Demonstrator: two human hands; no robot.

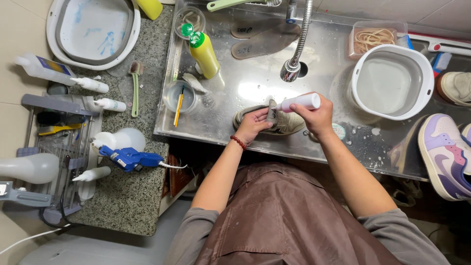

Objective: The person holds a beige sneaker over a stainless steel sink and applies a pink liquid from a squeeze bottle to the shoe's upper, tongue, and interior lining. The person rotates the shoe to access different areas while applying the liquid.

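Observation:
A grey-beige sneaker lies in the steel sink, near its front edge. My left hand pinches the sneaker's tongue and lifts it. My right hand grips a small white squeeze bottle, held sideways with its nozzle pointing left at the tongue. A red bead bracelet circles my left wrist.
A flexible tap hangs over the sink, beside two insoles, a yellow bottle and a white basin. A purple-white sneaker lies right. The granite counter left holds spray bottles, a brush and a blue spray gun.

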